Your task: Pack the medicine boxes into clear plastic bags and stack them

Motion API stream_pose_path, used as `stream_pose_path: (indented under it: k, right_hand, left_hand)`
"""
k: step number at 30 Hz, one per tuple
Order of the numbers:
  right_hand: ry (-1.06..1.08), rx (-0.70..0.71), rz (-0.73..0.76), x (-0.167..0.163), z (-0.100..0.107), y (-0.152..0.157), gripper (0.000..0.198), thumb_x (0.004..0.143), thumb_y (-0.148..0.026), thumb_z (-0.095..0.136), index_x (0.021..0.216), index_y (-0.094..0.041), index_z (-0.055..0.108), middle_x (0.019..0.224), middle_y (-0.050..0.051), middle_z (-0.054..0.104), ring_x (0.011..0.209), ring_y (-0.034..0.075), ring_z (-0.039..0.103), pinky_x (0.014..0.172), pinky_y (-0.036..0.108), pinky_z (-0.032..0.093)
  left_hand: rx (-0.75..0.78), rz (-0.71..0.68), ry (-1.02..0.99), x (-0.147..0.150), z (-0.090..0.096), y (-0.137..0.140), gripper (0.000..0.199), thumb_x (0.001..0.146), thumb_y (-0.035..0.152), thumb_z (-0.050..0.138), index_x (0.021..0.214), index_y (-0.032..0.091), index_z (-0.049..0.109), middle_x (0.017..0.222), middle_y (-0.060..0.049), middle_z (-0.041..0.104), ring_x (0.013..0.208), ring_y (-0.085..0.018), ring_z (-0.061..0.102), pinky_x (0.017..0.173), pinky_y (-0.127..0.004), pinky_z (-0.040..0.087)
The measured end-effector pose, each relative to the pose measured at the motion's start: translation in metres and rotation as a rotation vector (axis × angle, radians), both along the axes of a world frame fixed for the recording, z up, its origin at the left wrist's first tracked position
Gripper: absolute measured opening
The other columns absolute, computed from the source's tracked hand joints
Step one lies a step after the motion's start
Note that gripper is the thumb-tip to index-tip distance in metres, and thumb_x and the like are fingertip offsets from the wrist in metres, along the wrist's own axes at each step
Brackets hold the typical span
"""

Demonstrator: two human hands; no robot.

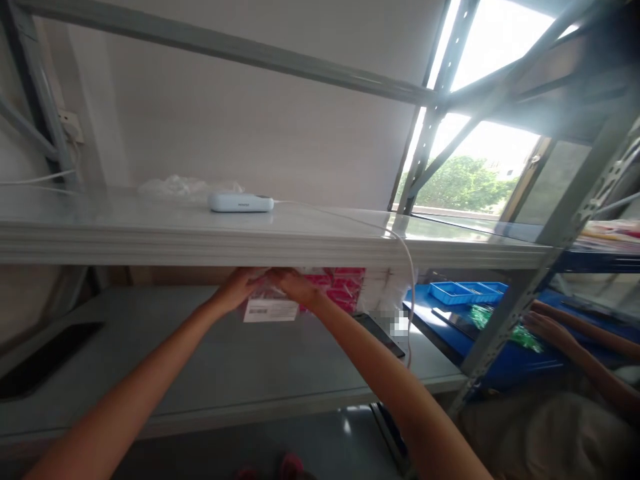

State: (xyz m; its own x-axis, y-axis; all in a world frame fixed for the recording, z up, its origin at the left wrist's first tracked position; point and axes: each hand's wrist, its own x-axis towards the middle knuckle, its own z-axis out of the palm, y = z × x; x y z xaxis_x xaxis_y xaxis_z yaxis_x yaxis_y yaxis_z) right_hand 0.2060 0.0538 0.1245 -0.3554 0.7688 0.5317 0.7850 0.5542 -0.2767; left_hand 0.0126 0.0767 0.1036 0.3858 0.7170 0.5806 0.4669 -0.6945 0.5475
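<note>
Both arms reach in under the upper shelf. My left hand (239, 288) and my right hand (295, 285) are close together, fingers bent round the upper part of a clear plastic bag (265, 292). A white label with a printed barcode (271, 311) shows on the bag's lower front. Right behind are pink packages in shiny clear wrapping (343, 288), standing at the back of the lower shelf. The upper shelf's edge cuts off the tops of my hands, and the bag's contents are hard to make out.
A pale blue device (241, 203) with a white cable lies on the upper shelf (320, 230). The lower shelf (200, 373) carries a dark flat object (47, 360) and a black tablet-like thing (380, 335). Beyond a metal post, another person's hands (550, 330) handle green packaging near blue trays (467, 292).
</note>
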Motion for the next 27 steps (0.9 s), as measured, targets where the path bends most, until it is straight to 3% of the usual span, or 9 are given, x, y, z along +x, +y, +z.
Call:
stream_pose_path:
  k: [1,3,8,12,15,20,24,26,27]
  right_hand:
    - [-0.069,0.018,0.057,-0.006,-0.011,-0.006,0.012,0.085,-0.014,0.059,0.089,-0.016,0.069,0.089,0.003,0.070,0.097,0.011,0.061,0.101,0.030,0.042]
    - [-0.221,0.077,0.140,-0.012,-0.033,-0.019,0.025,0.085,-0.003,0.055,0.106,-0.013,0.064,0.105,0.010,0.067,0.104,0.016,0.059,0.097,0.031,0.046]
    - [-0.399,0.116,0.198,-0.014,-0.079,-0.043,0.024,0.091,-0.006,0.048,0.114,-0.012,0.053,0.104,0.012,0.063,0.103,0.020,0.059,0.092,0.034,0.047]
    - [-0.379,0.082,0.117,-0.012,-0.103,-0.055,0.031,0.092,-0.006,0.044,0.121,-0.017,0.048,0.110,0.009,0.060,0.091,0.017,0.062,0.082,0.029,0.051]
    - [-0.292,0.036,0.015,-0.002,-0.109,-0.063,0.031,0.092,-0.006,0.041,0.118,-0.019,0.050,0.118,0.009,0.055,0.087,0.016,0.062,0.075,0.026,0.051]
    - [-0.079,-0.012,-0.127,0.031,-0.113,-0.078,0.041,0.086,0.000,0.036,0.116,-0.023,0.053,0.124,0.008,0.052,0.098,0.016,0.060,0.083,0.027,0.049]
    - [0.295,-0.033,-0.539,0.049,-0.130,-0.095,0.050,0.079,0.001,0.034,0.127,-0.011,0.042,0.125,0.020,0.047,0.102,0.023,0.059,0.084,0.036,0.048]
    - [0.441,-0.036,-0.692,0.047,-0.134,-0.103,0.052,0.075,0.002,0.034,0.126,-0.008,0.042,0.123,0.022,0.047,0.103,0.025,0.058,0.087,0.037,0.047]
    - [0.454,-0.002,-0.706,0.044,-0.132,-0.106,0.053,0.075,0.002,0.034,0.126,-0.008,0.042,0.125,0.023,0.046,0.108,0.026,0.055,0.089,0.038,0.045]
  left_hand:
    - [-0.015,-0.054,0.048,0.003,-0.003,-0.010,0.035,0.083,0.035,0.051,0.110,0.019,0.067,0.110,-0.008,0.070,0.104,-0.026,0.063,0.096,-0.037,0.045]
    - [-0.031,-0.107,0.126,0.001,-0.014,-0.028,0.035,0.083,0.032,0.051,0.112,0.019,0.066,0.112,-0.008,0.070,0.101,-0.026,0.065,0.094,-0.035,0.046]
    - [-0.057,-0.036,0.284,-0.008,-0.050,-0.049,0.031,0.076,0.021,0.059,0.106,0.018,0.068,0.111,-0.008,0.070,0.102,-0.025,0.063,0.093,-0.033,0.046]
    - [-0.013,0.114,0.426,0.002,-0.078,-0.057,0.025,0.077,0.016,0.058,0.099,0.017,0.069,0.114,-0.010,0.067,0.111,-0.024,0.060,0.097,-0.032,0.044]
    - [-0.043,0.159,0.496,0.007,-0.086,-0.065,0.019,0.082,0.019,0.052,0.087,0.019,0.071,0.102,-0.008,0.071,0.098,-0.024,0.065,0.088,-0.032,0.047]
    - [-0.006,0.385,0.203,-0.028,-0.096,-0.070,0.019,0.082,0.030,0.052,0.079,0.020,0.068,0.092,-0.006,0.071,0.090,-0.024,0.064,0.083,-0.033,0.047]
    - [-0.170,0.703,-0.215,-0.063,-0.122,-0.070,0.028,0.079,0.037,0.053,0.091,0.014,0.064,0.095,-0.011,0.068,0.088,-0.027,0.064,0.085,-0.040,0.048]
    - [-0.030,0.796,-0.343,-0.061,-0.127,-0.079,0.038,0.080,0.036,0.052,0.108,0.010,0.057,0.111,-0.016,0.061,0.101,-0.029,0.060,0.092,-0.045,0.045]
    - [0.104,0.772,-0.355,-0.054,-0.125,-0.085,0.041,0.082,0.035,0.051,0.115,0.010,0.052,0.120,-0.018,0.056,0.109,-0.029,0.055,0.097,-0.046,0.042]
